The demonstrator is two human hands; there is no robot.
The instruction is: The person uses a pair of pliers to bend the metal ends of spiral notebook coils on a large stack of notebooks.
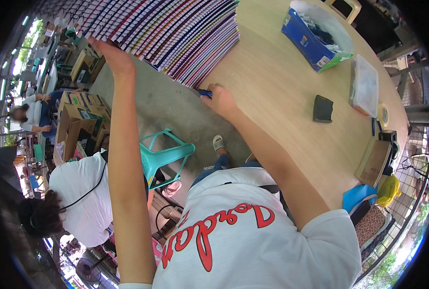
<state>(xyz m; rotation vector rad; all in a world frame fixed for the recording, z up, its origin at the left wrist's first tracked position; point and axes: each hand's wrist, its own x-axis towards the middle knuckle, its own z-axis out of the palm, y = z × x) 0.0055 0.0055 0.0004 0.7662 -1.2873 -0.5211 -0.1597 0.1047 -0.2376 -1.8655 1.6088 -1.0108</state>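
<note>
Both hands work at the fanned row of thin, multicoloured booklets [176, 33] that overlap like shingles along the far left part of the long pale wooden table [282, 96]. The person's left hand [114, 59] is stretched far out, palm flat and fingers open, pressing on the outer edge of the fan, seemingly to keep the overlapped covers from sliding. The right hand [220, 98] is closed around a small blue pen-like tool [205, 92], its tip touching the near end of the row at the table edge; the staggered lay leaves a strip of each booklet exposed, which would suit marking them one after another.

Further right on the table stand an open blue cardboard box with a white plastic liner [315, 38], a small dark green folded cloth [323, 108] and a clear lidded plastic box [366, 86], all well apart from the booklets. On the grey floor near the person's feet sits a turquoise plastic stool [164, 154]. To the left, a co-worker in a white shirt [82, 197] bends near brown cartons [77, 123].
</note>
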